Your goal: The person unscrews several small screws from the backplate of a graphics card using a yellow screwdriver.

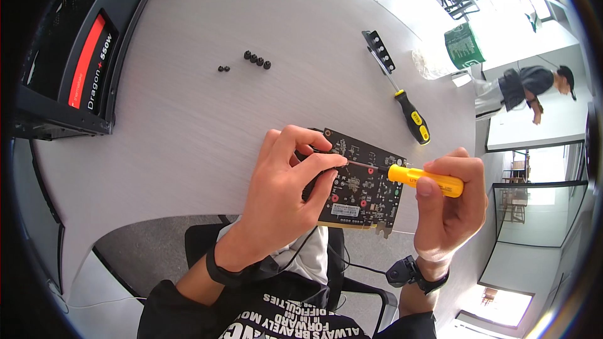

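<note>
A graphics card [352, 189], black with a gold edge connector, lies back side up at the table's near edge. Several red rings mark holes on it. My left hand [282, 191] grips its left side, fingers bent, with one fingertip at the screwdriver's tip. In my right hand [455, 207] is the yellow handle of a screwdriver [402, 176], held nearly level with its thin shaft reaching left over the board. The tip is partly hidden by my left fingertips, so whether it sits on a screw cannot be seen.
A black-and-yellow screwdriver [412, 116] lies beyond the card beside a black slotted bracket [380, 50]. Several small black screws [257, 59] stand at centre-left, with two smaller ones [223, 69] nearby. A black computer case [81, 56] stands left. A person [534, 88] is at far right.
</note>
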{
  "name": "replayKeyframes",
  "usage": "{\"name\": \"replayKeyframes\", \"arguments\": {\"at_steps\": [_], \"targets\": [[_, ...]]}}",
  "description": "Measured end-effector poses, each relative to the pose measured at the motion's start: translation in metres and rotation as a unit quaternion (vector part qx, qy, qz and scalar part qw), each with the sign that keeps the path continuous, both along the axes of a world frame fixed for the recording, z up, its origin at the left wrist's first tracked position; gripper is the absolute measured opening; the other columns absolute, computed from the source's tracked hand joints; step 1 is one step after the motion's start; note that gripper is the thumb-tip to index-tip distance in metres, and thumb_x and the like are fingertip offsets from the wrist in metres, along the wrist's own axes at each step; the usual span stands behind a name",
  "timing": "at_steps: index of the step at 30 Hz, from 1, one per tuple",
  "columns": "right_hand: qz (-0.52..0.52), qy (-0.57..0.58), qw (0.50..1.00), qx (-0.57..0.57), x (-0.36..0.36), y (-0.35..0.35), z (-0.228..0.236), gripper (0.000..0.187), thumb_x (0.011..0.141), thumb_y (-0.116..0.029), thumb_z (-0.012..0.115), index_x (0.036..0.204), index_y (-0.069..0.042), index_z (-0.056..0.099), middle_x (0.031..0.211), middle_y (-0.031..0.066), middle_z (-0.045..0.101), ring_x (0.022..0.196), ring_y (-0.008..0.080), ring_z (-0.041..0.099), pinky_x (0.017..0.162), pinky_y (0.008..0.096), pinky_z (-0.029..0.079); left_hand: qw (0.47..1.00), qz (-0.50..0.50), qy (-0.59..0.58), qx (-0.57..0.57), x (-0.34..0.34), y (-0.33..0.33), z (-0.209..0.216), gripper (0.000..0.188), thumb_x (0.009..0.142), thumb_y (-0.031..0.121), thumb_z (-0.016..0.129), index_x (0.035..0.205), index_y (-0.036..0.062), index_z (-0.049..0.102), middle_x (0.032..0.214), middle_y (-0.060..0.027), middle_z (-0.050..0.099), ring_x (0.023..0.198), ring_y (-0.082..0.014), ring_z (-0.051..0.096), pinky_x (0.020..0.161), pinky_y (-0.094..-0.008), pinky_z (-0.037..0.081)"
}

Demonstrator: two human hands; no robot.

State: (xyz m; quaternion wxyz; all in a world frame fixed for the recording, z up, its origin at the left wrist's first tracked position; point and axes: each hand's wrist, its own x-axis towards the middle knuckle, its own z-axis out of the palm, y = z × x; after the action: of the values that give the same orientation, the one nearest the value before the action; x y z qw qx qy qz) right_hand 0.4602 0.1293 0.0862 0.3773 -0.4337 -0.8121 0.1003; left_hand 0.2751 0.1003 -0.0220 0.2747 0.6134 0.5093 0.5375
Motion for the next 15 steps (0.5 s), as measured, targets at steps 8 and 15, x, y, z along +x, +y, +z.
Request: {"name": "replayKeyframes", "arguments": {"at_steps": [8,15], "targets": [[0.004,0.024,1.000,0.003,0.005,-0.003,-0.006,0.018,0.083,-0.002,0.077,0.093,0.004,0.064,0.079,0.0101,0.066,0.061,0.0163,0.054,0.056,0.0257,0.043,1.000,0.005,-0.001,-0.004,0.001,0.000,-0.001,0.025,0.083,-0.004,0.072,0.103,0.0097,0.079,0.111,-0.0055,0.059,0.094,-0.0195,0.057,0.079,-0.0317,0.049],[0.015,0.032,0.999,-0.002,0.008,-0.002,-0.010,0.018,0.084,-0.003,0.077,0.094,0.004,0.063,0.080,0.0103,0.067,0.062,0.0165,0.055,0.056,0.0252,0.044,1.000,0.002,0.008,-0.008,0.000,0.000,0.001,0.026,0.084,-0.005,0.071,0.105,0.0078,0.079,0.111,-0.0065,0.059,0.094,-0.0185,0.058,0.079,-0.0312,0.049]]}}
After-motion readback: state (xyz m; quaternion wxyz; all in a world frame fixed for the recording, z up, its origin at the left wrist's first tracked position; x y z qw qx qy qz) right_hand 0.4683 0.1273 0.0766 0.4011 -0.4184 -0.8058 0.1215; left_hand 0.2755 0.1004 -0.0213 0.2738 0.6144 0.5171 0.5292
